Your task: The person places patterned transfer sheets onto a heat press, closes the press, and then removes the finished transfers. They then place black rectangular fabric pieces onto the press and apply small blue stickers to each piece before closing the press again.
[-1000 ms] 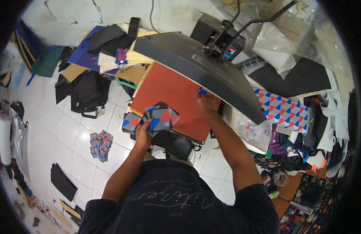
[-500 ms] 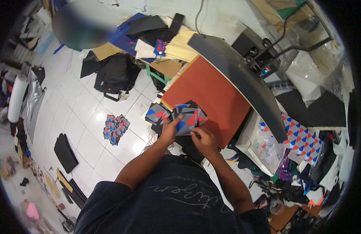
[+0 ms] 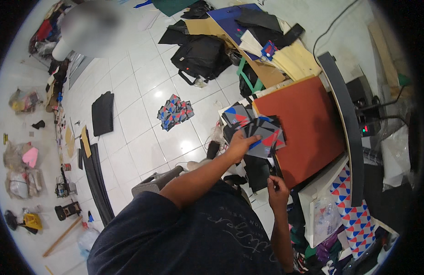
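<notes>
My left hand [image 3: 241, 145] grips a fanned stack of grey patterned pieces [image 3: 268, 141] with red, blue and black parts, thumb on top. The stack is held over the near left corner of a flat orange-red press bed [image 3: 310, 123]. Similar patterned pieces [image 3: 236, 114] lie just beyond my left hand, at the bed's left corner. Below the stack, apart from it, is my right hand [image 3: 278, 191] with its fingers curled in. Whether anything small is between those fingers cannot be made out.
The press's dark raised lid [image 3: 342, 123] stands along the bed's right side. On the tiled floor lie a patterned pile [image 3: 175, 112], a black backpack [image 3: 200, 59] and folded black cloth [image 3: 103, 113]. Patterned sheeting [image 3: 352, 220] and a white tray [image 3: 308, 215] are at lower right.
My right hand has come away from the stack, down toward my body, with fingers curled. My left hand still holds the stack. The whole view has swung left.
</notes>
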`<state>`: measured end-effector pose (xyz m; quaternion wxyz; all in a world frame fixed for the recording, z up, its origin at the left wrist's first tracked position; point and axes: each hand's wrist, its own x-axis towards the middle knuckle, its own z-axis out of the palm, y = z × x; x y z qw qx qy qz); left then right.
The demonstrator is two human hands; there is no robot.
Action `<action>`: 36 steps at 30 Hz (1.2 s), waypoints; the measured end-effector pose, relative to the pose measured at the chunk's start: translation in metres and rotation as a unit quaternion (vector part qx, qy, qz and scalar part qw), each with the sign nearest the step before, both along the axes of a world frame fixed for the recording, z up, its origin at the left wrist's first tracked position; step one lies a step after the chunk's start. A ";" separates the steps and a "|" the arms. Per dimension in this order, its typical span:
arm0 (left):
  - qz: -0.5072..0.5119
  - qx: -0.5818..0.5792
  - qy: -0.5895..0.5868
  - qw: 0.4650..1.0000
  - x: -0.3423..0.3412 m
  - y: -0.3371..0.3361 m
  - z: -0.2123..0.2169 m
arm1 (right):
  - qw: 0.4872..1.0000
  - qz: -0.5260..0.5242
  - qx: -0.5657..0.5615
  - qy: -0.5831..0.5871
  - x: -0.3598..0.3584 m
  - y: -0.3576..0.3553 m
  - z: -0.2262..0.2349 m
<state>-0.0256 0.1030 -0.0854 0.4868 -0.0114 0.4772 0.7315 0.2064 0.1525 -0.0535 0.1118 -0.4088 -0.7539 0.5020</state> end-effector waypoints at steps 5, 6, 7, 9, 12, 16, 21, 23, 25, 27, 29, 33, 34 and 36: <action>0.070 -0.010 -0.015 0.997 -0.075 -0.085 0.003 | 0.998 0.023 0.049 -0.032 -0.016 -0.012 0.020; 0.118 -0.002 -0.010 0.993 -0.092 -0.105 0.001 | 0.997 0.028 0.052 -0.041 -0.025 -0.019 0.024; 0.129 -0.002 -0.039 0.991 -0.110 -0.126 0.005 | 0.998 0.027 0.048 -0.036 -0.029 -0.025 0.018; 0.185 -0.005 -0.013 0.983 -0.150 -0.167 -0.019 | 0.999 0.015 0.024 -0.035 -0.045 -0.045 0.014; 0.266 -0.023 0.006 0.964 -0.209 -0.216 -0.047 | 0.995 0.066 0.057 -0.049 -0.070 -0.065 -0.007; 0.243 -0.307 0.003 0.920 -0.277 -0.310 -0.121 | 0.983 0.150 0.053 -0.096 -0.113 -0.092 -0.008; -0.003 -0.573 0.092 0.815 -0.258 -0.446 -0.202 | 0.986 0.121 0.023 -0.113 -0.122 -0.101 -0.022; -0.025 -0.538 0.059 0.841 -0.226 -0.460 -0.213 | 0.986 0.097 -0.003 -0.132 -0.115 -0.109 -0.029; -0.077 -0.535 0.064 0.839 -0.183 -0.457 -0.205 | 0.981 0.098 -0.028 -0.163 -0.107 -0.116 -0.033; -0.185 -0.538 0.109 0.815 -0.153 -0.459 -0.203 | 0.974 0.095 -0.041 -0.200 -0.102 -0.127 -0.035; -0.344 -0.503 0.176 0.773 -0.151 -0.442 -0.196 | 0.971 0.070 -0.067 -0.219 -0.080 -0.138 -0.048; -0.373 -0.479 0.192 0.771 -0.173 -0.399 -0.161 | 0.965 0.006 -0.091 -0.245 -0.035 -0.158 -0.066; -0.313 -0.486 0.174 0.797 -0.174 -0.396 -0.174 | 0.962 -0.006 -0.094 -0.256 -0.023 -0.165 -0.073; -0.234 -0.447 0.104 0.857 -0.200 -0.402 -0.215 | 0.951 -0.058 -0.094 -0.290 0.024 -0.180 -0.118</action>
